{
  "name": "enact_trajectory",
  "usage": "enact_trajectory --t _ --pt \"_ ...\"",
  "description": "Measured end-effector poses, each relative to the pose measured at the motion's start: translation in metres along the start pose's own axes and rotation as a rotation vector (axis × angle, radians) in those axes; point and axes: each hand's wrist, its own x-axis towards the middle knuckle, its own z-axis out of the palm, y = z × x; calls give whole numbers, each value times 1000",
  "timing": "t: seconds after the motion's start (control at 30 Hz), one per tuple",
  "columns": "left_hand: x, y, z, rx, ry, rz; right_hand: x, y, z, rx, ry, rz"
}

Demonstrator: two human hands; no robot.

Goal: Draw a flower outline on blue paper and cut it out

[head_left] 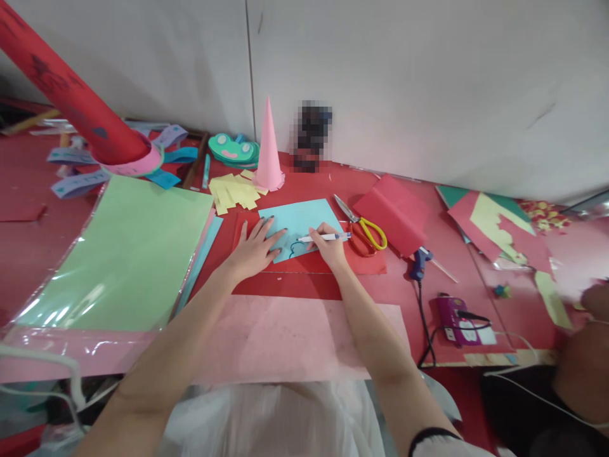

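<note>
A light blue paper sheet [304, 216] lies on red paper in front of me. My left hand [257, 246] rests flat on its left side, fingers spread. In my right hand [328, 243] is a white marker [335, 237], its tip touching the sheet near a short dark curved line [295, 247]. Just right of the sheet are scissors [364, 228] with yellow and red handles. Behind it stand a pink paper cone [269, 152] and a pile of pale yellow paper strips [234, 192].
Green paper in clear plastic [118, 254] lies left, below a tall red paper tube [80, 89]. Green frog cutouts [233, 150] sit by the wall. Rightward are red paper [394, 212], a glue gun [419, 263], a purple power adapter [457, 320] and another person's arm [583, 362].
</note>
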Motion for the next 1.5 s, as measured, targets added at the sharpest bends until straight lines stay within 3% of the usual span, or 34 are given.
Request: enact_trajectory --t 1.2,1.5 --pt "0 0 -1 -33 -13 -19 -1 1 1 -6 47 -23" --pt "0 1 -3 -39 -36 -26 -8 -5 1 -1 202 -76"
